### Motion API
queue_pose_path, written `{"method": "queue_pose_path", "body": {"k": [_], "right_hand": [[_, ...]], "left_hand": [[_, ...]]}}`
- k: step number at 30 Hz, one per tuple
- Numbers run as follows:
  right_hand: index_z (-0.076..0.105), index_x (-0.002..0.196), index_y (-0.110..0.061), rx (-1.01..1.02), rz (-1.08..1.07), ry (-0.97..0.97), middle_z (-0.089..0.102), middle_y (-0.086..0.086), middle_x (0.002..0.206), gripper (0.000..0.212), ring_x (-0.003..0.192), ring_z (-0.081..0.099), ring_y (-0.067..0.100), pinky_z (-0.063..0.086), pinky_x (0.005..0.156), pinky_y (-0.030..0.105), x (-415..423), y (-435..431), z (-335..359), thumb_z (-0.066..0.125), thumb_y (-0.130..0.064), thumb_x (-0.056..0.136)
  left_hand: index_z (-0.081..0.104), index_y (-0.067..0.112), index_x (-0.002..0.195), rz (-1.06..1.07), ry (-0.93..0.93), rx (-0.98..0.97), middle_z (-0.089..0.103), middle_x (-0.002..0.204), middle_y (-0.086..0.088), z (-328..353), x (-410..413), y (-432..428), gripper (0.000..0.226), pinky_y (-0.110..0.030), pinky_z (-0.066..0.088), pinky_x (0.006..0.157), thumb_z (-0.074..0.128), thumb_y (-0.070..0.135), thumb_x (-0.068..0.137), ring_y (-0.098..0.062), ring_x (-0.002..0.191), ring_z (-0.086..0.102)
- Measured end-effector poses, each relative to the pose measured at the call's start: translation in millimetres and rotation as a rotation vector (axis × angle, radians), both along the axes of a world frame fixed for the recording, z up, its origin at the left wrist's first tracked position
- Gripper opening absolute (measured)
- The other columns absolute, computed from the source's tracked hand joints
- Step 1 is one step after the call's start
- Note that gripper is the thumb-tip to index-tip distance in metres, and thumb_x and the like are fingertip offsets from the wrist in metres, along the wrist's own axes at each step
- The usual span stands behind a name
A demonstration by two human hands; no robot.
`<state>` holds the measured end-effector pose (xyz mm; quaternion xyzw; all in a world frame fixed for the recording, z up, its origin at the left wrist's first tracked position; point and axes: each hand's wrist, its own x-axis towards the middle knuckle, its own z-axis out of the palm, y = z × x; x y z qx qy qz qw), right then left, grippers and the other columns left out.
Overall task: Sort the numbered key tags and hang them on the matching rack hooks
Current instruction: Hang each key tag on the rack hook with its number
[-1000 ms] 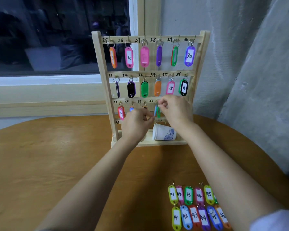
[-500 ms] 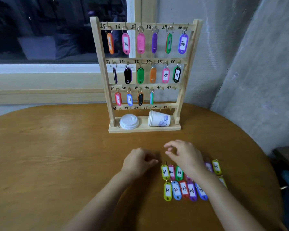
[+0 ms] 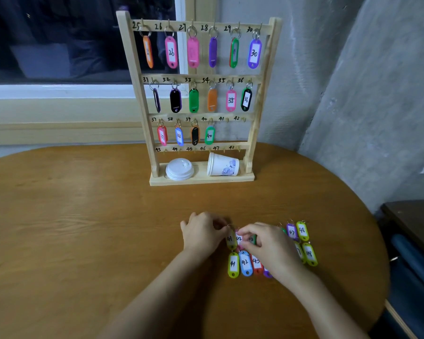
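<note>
A round brown wooden tabletop (image 3: 83,228) fills the view, set against a dark window (image 3: 59,33) and a rough grey wall (image 3: 353,94). At its far edge stands the wooden rack (image 3: 263,94), with tags hung on hooks 25 to 40; a white lid (image 3: 179,169) and a tipped paper cup (image 3: 222,165) lie on its base. Near the right edge lie the loose key tags (image 3: 245,263) in 2 rows. The left hand (image 3: 202,233) pinches the ring of tag 41 (image 3: 231,239); the right hand (image 3: 267,245) curls its fingers onto the key tags beside it.
</note>
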<state>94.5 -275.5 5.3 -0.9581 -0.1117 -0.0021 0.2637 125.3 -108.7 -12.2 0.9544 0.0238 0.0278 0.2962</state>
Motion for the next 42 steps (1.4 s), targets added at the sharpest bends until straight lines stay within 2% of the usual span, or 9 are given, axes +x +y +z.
{"method": "queue_pose_path", "body": {"k": [8, 14, 20, 25, 29, 32, 36, 39, 42], "right_hand": [[0.067, 0.103, -0.035, -0.121, 0.129, 0.029, 0.059, -0.014, 0.096, 0.016, 0.087, 0.054, 0.003, 0.037, 0.06, 0.019, -2, 8, 3, 0.064, -0.034, 0.087], [0.068, 0.096, -0.033, -0.113, 0.102, 0.016, 0.058, -0.014, 0.089, 0.009, 0.081, 0.054, 0.003, 0.036, 0.056, 0.013, -3, 11, 2, 0.064, -0.031, 0.088], [0.063, 0.102, -0.033, -0.168, 0.128, -0.052, 0.059, -0.016, 0.093, 0.014, 0.091, 0.05, 0.002, 0.042, 0.066, 0.018, -3, 14, 1, 0.062, -0.028, 0.089], [0.066, 0.099, -0.033, -0.237, 0.183, -0.125, 0.059, -0.016, 0.097, 0.011, 0.092, 0.048, 0.005, 0.03, 0.06, 0.018, -2, 16, -1, 0.062, -0.029, 0.089], [0.065, 0.091, -0.031, -0.234, 0.175, -0.145, 0.059, -0.015, 0.089, 0.004, 0.082, 0.04, 0.001, 0.021, 0.054, 0.012, -2, 18, -4, 0.062, -0.028, 0.089], [0.066, 0.09, -0.033, -0.164, 0.133, -0.11, 0.056, -0.019, 0.08, 0.004, 0.079, 0.047, 0.0, 0.026, 0.053, 0.011, -1, 20, 3, 0.062, -0.033, 0.088], [0.069, 0.082, -0.031, 0.039, 0.044, -0.01, 0.055, -0.027, 0.055, 0.007, 0.058, 0.052, -0.011, 0.033, 0.043, 0.011, 13, 20, 27, 0.067, -0.037, 0.083], [0.07, 0.079, -0.029, 0.126, 0.027, -0.013, 0.06, -0.021, 0.061, 0.007, 0.059, 0.051, -0.013, 0.031, 0.047, 0.011, 34, 22, 46, 0.07, -0.036, 0.081], [0.073, 0.079, -0.027, 0.219, -0.011, -0.026, 0.067, -0.015, 0.074, 0.003, 0.063, 0.057, -0.005, 0.05, 0.061, 0.021, 63, 22, 59, 0.073, -0.031, 0.08]], "left_hand": [[0.072, 0.032, 0.086, -0.014, 0.003, -0.051, 0.069, 0.087, 0.007, 2, 0, 7, 0.014, -0.035, 0.033, 0.08, 0.062, 0.041, 0.083, -0.02, 0.098, 0.056], [0.072, 0.03, 0.082, -0.039, -0.008, -0.08, 0.068, 0.08, 0.007, -1, 0, 11, 0.012, -0.036, 0.041, 0.083, 0.064, 0.039, 0.082, -0.019, 0.092, 0.058], [0.072, 0.028, 0.077, -0.047, -0.017, -0.124, 0.062, 0.068, 0.009, -4, 2, 14, 0.01, -0.039, 0.05, 0.078, 0.066, 0.035, 0.08, -0.02, 0.078, 0.061], [0.073, 0.022, 0.075, -0.039, -0.045, -0.167, 0.061, 0.063, 0.006, -4, 3, 20, 0.01, -0.029, 0.042, 0.062, 0.068, 0.03, 0.079, -0.02, 0.069, 0.061], [0.073, 0.021, 0.076, -0.042, -0.052, -0.179, 0.066, 0.066, 0.005, -4, 1, 22, 0.009, -0.027, 0.043, 0.058, 0.069, 0.029, 0.079, -0.016, 0.067, 0.061], [0.075, 0.019, 0.079, -0.037, -0.053, -0.202, 0.063, 0.066, 0.009, -1, 3, 25, 0.01, -0.018, 0.039, 0.055, 0.069, 0.028, 0.081, -0.007, 0.063, 0.057], [0.074, 0.016, 0.078, -0.013, -0.078, -0.28, 0.065, 0.066, 0.006, 14, 14, 34, 0.01, -0.006, 0.036, 0.05, 0.07, 0.023, 0.083, -0.002, 0.058, 0.055], [0.073, 0.013, 0.078, -0.002, -0.09, -0.348, 0.068, 0.07, 0.004, 31, 27, 40, 0.01, -0.011, 0.044, 0.058, 0.069, 0.02, 0.084, -0.005, 0.064, 0.06], [0.073, 0.012, 0.081, -0.013, -0.128, -0.427, 0.069, 0.075, -0.004, 49, 42, 43, 0.009, -0.019, 0.044, 0.061, 0.068, 0.018, 0.085, -0.01, 0.067, 0.057]]}}
